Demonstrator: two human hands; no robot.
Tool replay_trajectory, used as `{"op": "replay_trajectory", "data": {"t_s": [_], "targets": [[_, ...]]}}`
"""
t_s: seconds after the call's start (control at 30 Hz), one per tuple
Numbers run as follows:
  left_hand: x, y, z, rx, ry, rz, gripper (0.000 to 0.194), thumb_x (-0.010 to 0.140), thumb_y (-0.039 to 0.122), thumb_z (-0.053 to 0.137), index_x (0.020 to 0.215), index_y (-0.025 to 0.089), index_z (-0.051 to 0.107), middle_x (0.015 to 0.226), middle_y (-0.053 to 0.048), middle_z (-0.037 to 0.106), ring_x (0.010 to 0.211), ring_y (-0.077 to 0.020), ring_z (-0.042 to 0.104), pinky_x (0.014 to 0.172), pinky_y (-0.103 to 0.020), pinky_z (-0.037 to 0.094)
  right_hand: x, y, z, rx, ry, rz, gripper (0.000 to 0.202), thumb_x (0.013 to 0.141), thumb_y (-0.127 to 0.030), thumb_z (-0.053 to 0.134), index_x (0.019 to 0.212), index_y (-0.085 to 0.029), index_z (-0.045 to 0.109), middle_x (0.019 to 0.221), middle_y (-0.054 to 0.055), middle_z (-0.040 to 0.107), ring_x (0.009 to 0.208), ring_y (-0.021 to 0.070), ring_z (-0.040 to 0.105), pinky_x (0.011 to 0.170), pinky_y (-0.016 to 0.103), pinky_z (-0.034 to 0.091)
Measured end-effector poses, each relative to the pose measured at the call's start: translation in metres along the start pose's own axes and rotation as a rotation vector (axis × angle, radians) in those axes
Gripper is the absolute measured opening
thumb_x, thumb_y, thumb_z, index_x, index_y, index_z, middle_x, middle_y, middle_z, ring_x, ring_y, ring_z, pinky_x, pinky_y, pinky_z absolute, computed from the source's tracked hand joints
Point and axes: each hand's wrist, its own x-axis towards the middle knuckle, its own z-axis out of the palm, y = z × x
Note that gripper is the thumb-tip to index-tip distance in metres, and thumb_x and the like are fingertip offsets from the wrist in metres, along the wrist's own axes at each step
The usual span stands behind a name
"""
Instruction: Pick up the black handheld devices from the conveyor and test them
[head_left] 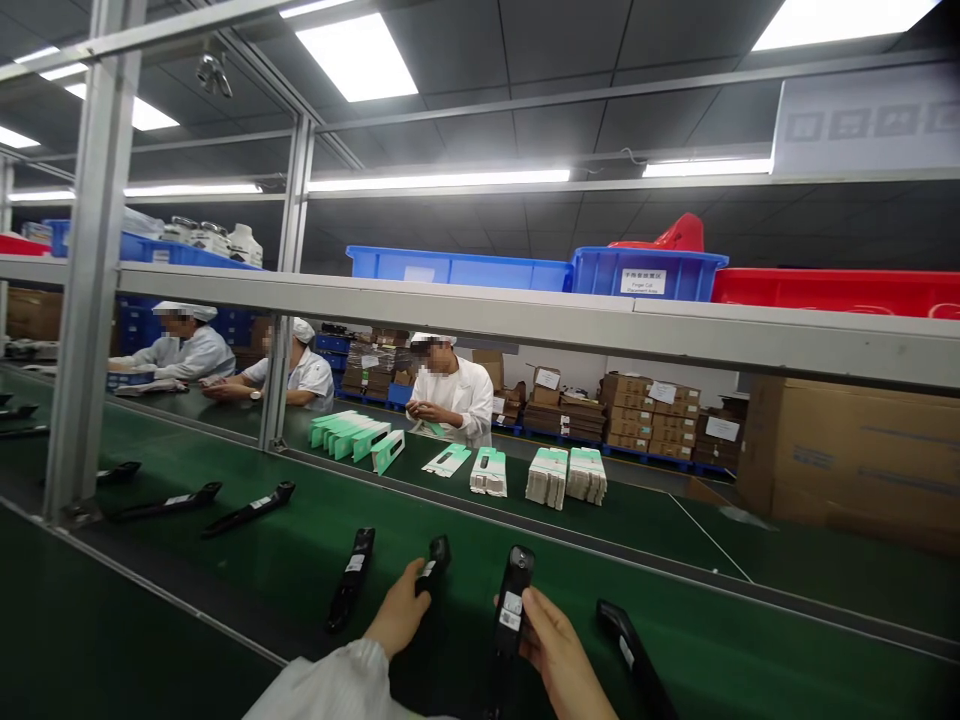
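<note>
In my right hand [559, 650], closed around its right side, is a long black handheld device [517, 570]. It is held upright, a round feature near its top and white labels on the side toward me. My left hand [399, 612] grips a second black device [440, 550], whose lower part the fingers hide; a white label shows on it. Just left of that hand, another labelled black device [361, 550] lies on the green belt [285, 560]. A further one [630, 645] lies to the right of my right hand.
More black devices [251, 508] are spread along the belt to the left. Beyond a metal rail stand green-and-white cartons [487, 470]. Across the line sit several co-workers in white [457, 395]. A shelf [450, 295] with blue bins [465, 270] and a red bin [840, 290] crosses overhead.
</note>
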Motion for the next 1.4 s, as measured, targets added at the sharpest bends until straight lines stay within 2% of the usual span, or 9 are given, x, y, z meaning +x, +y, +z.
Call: {"op": "replay_trajectory", "data": {"t_s": [0.17, 0.27, 0.43, 0.67, 0.83, 0.97, 1.13, 1.27, 1.4], "targets": [[-0.023, 0.024, 0.022, -0.971, -0.304, -0.309, 0.030, 0.072, 0.030, 0.047, 0.095, 0.013, 0.055, 0.077, -0.007, 0.061, 0.066, -0.0141, 0.057, 0.044, -0.018, 0.037, 0.013, 0.014, -0.010, -0.098, 0.066, 0.113, 0.060, 0.057, -0.072, 0.058, 0.081, -0.017, 0.060, 0.069, 0.006, 0.067, 0.061, 0.0204, 0.061, 0.060, 0.030, 0.043], [-0.037, 0.037, 0.030, -1.074, -0.362, -0.328, 0.029, 0.075, 0.039, 0.051, 0.088, 0.013, 0.056, 0.073, -0.006, 0.060, 0.054, -0.0101, 0.051, 0.037, -0.016, 0.031, 0.018, 0.020, -0.018, -0.237, 0.109, 0.143, 0.052, 0.059, -0.067, 0.060, 0.073, -0.017, 0.059, 0.060, 0.003, 0.062, 0.053, 0.0186, 0.058, 0.057, 0.031, 0.042], [-0.053, 0.051, 0.037, -1.156, -0.481, -0.357, 0.040, 0.078, 0.050, 0.051, 0.093, 0.013, 0.056, 0.073, -0.006, 0.061, 0.052, -0.0097, 0.050, 0.034, -0.016, 0.027, 0.026, 0.028, -0.031, -0.467, 0.147, -0.049, 0.037, 0.057, -0.038, 0.068, 0.089, -0.019, 0.063, 0.092, 0.008, 0.066, 0.092, 0.0263, 0.059, 0.081, 0.033, 0.042], [-0.058, 0.053, 0.058, -0.859, -0.242, -0.058, 0.035, 0.072, 0.040, 0.059, 0.098, 0.018, 0.053, 0.068, 0.000, 0.056, 0.056, -0.0117, 0.050, 0.041, -0.018, 0.032, 0.023, 0.018, -0.032, -0.752, 0.339, -0.158, 0.047, 0.061, -0.038, 0.065, 0.105, -0.020, 0.061, 0.124, 0.014, 0.052, 0.121, 0.0342, 0.038, 0.097, 0.040, 0.031], [-0.062, 0.050, 0.063, -0.607, -0.068, 0.261, 0.043, 0.067, 0.031, 0.066, 0.106, 0.022, 0.051, 0.086, -0.002, 0.059, 0.082, -0.0183, 0.057, 0.074, -0.026, 0.044, 0.010, 0.002, -0.004, -0.263, 0.080, -0.091, 0.060, 0.065, -0.068, 0.054, 0.100, -0.021, 0.064, 0.107, 0.010, 0.063, 0.101, 0.0296, 0.055, 0.078, 0.033, 0.045], [-0.067, 0.053, 0.063, -0.570, -0.074, 0.290, 0.048, 0.069, 0.036, 0.065, 0.112, 0.023, 0.049, 0.089, -0.003, 0.059, 0.088, -0.0211, 0.057, 0.079, -0.029, 0.043, 0.006, 0.003, 0.008, 0.080, 0.028, 0.000, 0.061, 0.058, -0.065, 0.066, 0.098, -0.018, 0.066, 0.101, 0.009, 0.066, 0.099, 0.0286, 0.057, 0.073, 0.032, 0.047], [-0.052, 0.047, 0.047, -0.451, -0.074, 0.298, 0.044, 0.083, 0.051, 0.037, 0.111, 0.021, 0.051, 0.097, -0.008, 0.059, 0.095, -0.0232, 0.056, 0.083, -0.033, 0.043, 0.007, 0.008, 0.005, 0.097, 0.130, 0.007, 0.061, 0.051, -0.062, 0.072, 0.094, -0.020, 0.067, 0.104, 0.008, 0.065, 0.101, 0.0283, 0.055, 0.068, 0.030, 0.047], [-0.026, 0.018, 0.019, 0.161, 0.182, 0.315, 0.058, 0.069, 0.031, 0.058, 0.123, 0.016, 0.046, 0.126, -0.019, 0.047, 0.122, -0.0368, 0.036, 0.097, -0.051, 0.028, 0.008, 0.011, 0.002, 0.118, 0.179, 0.021, 0.064, 0.046, -0.062, 0.074, 0.093, -0.020, 0.066, 0.102, 0.008, 0.065, 0.096, 0.0276, 0.057, 0.062, 0.030, 0.047], [-0.012, -0.004, 0.003, 0.410, 0.043, 0.144, 0.054, 0.061, 0.015, 0.056, 0.115, 0.011, 0.054, 0.110, -0.024, 0.055, 0.114, -0.0435, 0.042, 0.092, -0.060, 0.026, 0.011, 0.017, -0.001, 0.115, 0.142, -0.003, 0.062, 0.052, -0.062, 0.071, 0.096, -0.020, 0.065, 0.095, 0.007, 0.067, 0.092, 0.0261, 0.059, 0.060, 0.028, 0.045]]}}
